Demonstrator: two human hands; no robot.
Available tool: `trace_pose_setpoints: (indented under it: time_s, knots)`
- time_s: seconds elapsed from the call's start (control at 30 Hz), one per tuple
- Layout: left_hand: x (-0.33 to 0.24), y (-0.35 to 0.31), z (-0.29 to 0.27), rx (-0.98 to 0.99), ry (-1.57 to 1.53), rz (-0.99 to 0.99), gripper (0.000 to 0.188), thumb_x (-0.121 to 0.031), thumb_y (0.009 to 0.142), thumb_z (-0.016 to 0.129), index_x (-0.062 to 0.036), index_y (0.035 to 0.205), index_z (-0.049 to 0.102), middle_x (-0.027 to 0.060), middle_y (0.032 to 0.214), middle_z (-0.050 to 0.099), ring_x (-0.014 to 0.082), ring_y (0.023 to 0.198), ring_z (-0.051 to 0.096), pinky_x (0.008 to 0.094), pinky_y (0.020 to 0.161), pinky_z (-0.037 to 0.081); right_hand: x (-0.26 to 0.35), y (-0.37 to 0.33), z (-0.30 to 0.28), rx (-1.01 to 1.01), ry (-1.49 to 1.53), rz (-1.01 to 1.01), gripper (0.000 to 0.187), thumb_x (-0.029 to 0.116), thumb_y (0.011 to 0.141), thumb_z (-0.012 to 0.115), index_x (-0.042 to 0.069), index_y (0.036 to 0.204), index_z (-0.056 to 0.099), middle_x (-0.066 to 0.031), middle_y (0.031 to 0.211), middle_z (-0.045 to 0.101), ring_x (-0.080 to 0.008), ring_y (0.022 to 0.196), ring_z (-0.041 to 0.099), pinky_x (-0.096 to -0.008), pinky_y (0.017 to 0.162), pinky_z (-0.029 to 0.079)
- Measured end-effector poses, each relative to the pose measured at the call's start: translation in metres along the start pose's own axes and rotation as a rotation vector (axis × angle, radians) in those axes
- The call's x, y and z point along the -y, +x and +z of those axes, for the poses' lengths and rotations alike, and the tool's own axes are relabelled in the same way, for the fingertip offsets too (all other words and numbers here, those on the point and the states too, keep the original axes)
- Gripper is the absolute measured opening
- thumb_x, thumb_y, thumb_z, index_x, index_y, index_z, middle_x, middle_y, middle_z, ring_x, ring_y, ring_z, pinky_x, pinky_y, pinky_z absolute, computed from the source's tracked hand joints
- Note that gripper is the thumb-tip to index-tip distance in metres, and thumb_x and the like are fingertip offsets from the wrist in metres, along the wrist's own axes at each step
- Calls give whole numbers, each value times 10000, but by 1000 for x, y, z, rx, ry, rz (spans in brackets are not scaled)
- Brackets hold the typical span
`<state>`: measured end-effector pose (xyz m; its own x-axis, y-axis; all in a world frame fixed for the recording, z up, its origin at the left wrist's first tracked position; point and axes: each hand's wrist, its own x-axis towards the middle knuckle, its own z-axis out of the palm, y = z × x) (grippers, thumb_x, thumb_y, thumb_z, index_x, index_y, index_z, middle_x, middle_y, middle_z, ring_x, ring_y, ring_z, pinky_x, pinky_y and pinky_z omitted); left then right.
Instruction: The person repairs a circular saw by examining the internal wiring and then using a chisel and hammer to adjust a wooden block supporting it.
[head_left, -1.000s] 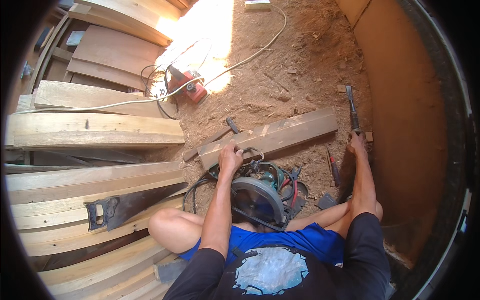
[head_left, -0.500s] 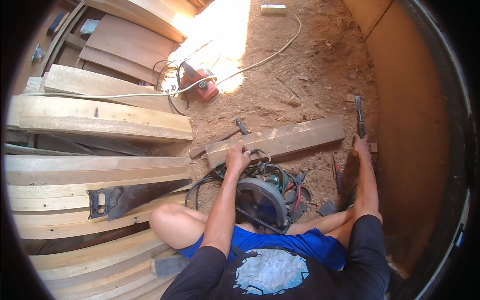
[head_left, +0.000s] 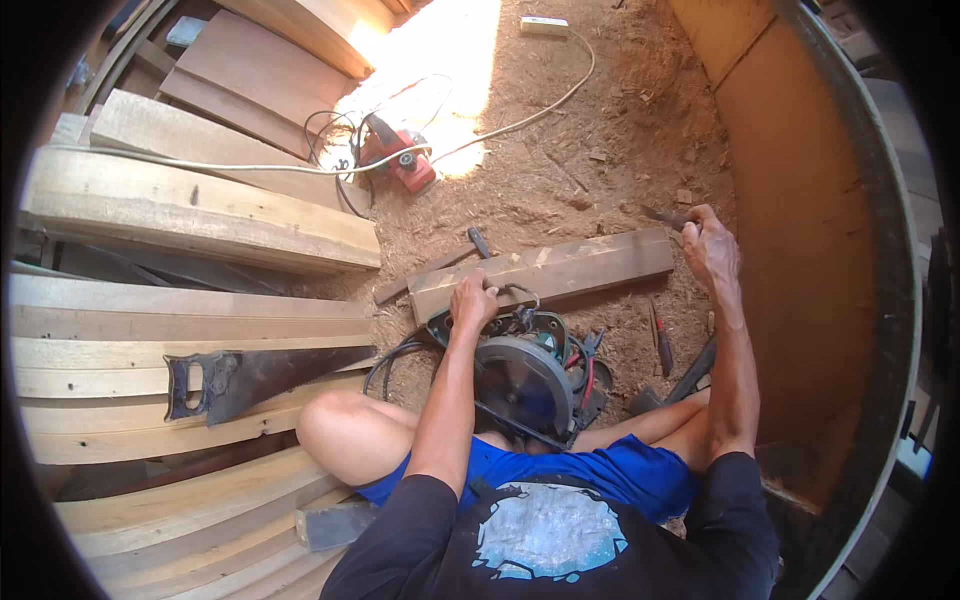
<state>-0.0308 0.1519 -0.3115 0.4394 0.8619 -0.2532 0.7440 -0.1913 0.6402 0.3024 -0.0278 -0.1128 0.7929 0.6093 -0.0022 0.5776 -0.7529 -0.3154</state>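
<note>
A circular saw (head_left: 520, 385) with a large round blade lies in front of my crossed legs, its green housing toward the wooden beam. My left hand (head_left: 473, 303) is closed above the saw, at the beam's near edge. A short dark cable (head_left: 522, 290) runs from its fingers to the saw's housing. Off the right end of the beam (head_left: 560, 272), my right hand (head_left: 712, 245) grips a chisel (head_left: 664, 216), its dark blade pointing left. The fingers cover most of its handle.
Pliers with red handles (head_left: 588, 365) lie beside the saw, and a screwdriver (head_left: 661, 340) farther right. A hammer (head_left: 478, 242) is behind the beam. Stacked planks with a handsaw (head_left: 250, 378) fill the left. A red power tool (head_left: 405, 165) sits on sawdust. An orange-brown panel (head_left: 810, 280) bounds the right.
My right hand has risen and come inward, and the chisel has turned from pointing away to pointing left. My left hand stays by the saw. The view has shifted slightly.
</note>
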Motion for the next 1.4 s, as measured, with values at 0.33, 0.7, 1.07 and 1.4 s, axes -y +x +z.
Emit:
trace_pose_setpoints:
  time_s: [0.33,0.7,1.07,1.4]
  knots:
    - [21,1,5,-29,-187,11,150,-159,883,709,-60,996,701,209,923,695,390,955,673,493,851,516,63,-72,7,101,365,-120,311,247,953,585,98,1212,667,-218,1038,706,-322,931,702,-428,861,540]
    - [28,-12,-16,258,-1181,-136,125,-93,1000,610,-23,1093,656,2,791,628,94,654,588,243,611,511,-10,-118,155,11,545,-142,499,68,855,633,50,1351,583,-182,1115,685,-295,1028,661,-403,936,504]
    - [42,-16,-19,385,-1465,-135,156,-136,967,699,-77,1104,654,36,847,699,146,755,674,297,700,565,-16,-125,196,338,80,-9,478,132,801,690,18,1234,523,-275,1056,658,-496,1024,612,-576,890,481]
    - [38,-12,-16,313,-1362,-165,123,-106,973,677,-55,1084,671,49,862,710,160,774,683,297,700,556,-22,-123,204,304,149,-21,622,109,805,657,25,1391,470,-300,1189,603,-475,1136,580,-555,953,471]
